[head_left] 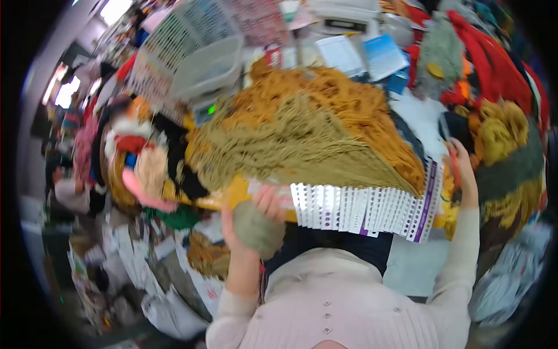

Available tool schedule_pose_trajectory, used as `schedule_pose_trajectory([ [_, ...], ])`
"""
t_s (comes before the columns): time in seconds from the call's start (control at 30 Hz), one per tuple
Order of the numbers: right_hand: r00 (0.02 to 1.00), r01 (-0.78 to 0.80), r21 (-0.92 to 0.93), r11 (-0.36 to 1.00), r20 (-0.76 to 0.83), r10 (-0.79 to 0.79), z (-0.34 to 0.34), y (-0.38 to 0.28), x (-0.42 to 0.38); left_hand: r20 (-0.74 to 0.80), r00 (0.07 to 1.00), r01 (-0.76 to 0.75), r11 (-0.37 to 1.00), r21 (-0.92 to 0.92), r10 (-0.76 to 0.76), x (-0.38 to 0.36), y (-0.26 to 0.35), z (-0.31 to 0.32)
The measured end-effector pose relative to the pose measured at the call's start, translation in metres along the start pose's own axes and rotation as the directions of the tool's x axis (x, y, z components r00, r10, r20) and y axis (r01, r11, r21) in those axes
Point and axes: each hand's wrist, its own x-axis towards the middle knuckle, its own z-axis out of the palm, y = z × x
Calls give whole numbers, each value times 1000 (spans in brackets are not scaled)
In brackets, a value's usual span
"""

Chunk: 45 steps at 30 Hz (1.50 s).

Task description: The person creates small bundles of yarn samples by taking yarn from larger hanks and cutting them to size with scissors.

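My left hand [268, 202] is closed around a rolled bundle of olive-green cloth or yarn [258, 232], just in front of the yellow edge of the work surface. At the right, my right hand [462, 152] grips a slim tool with a red handle [454, 157]; its far end is too blurred to name. Between the hands lies a row of overlapping white cards [349, 208] with punched holes, some edged in purple. Behind the cards spreads a fringed olive-green textile [290, 148], partly covering a heap of fringed orange-brown textile [337, 96].
A clear plastic bin [208, 68] and a perforated basket [168, 46] stand at the back left. A blue booklet [383, 55] lies at the back. Red cloth [488, 58] and mustard yarn [503, 134] pile up at the right. Plastic bags [171, 314] lie low at the left.
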Motion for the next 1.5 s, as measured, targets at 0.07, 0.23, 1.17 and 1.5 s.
schedule_pose_trajectory([
  [0.07, 995, 88, 197, 976, 22, -94, 48, -50, -57, 259, 966, 25, 999, -41, -14, 16, -1, 0],
  [0.23, 602, -212, 297, 931, 791, -115, 143, -88, -138, 241, 970, -11, 1000, -15, 15, 25, -1, 7],
  [1.17, 676, -65, 530, 845, 646, -353, 246, -154, -160, 307, 936, -280, 894, 350, 173, 2, 16, -17],
  [1.5, 476, 315, 463, 828, 678, -560, 326, -202, -176, 585, 781, 0, -937, 349, 218, -52, 107, -8],
])
